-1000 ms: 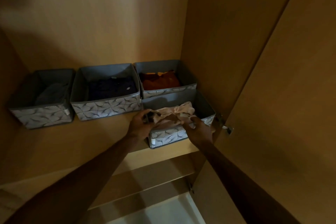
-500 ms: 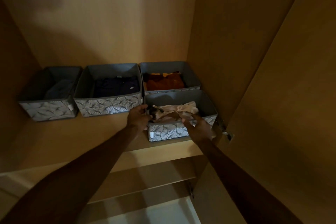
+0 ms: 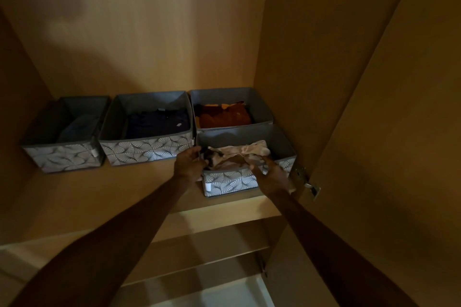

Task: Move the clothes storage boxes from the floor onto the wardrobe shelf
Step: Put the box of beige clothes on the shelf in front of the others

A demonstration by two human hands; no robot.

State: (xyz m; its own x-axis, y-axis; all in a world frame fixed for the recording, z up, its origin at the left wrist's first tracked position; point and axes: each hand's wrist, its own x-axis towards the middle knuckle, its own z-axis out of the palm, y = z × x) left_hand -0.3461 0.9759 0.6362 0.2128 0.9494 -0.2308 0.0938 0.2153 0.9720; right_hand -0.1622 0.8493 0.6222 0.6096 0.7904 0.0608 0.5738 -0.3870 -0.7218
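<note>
Several grey fabric storage boxes with a leaf pattern stand on the wooden wardrobe shelf. The front right box holds pale pink clothes and sits close to the shelf's front edge. My left hand grips its front left corner. My right hand grips its front right rim. Behind it is a box with rust-orange clothes. To the left stand a box with dark navy clothes and a box with grey-blue clothes.
The wardrobe's right side wall rises close beside the front box. An open door with a metal hinge hangs at the right. Lower shelves and a pale floor patch show below.
The front right box has slid slightly deeper onto the shelf with both hands on it. My view has tilted up a little.
</note>
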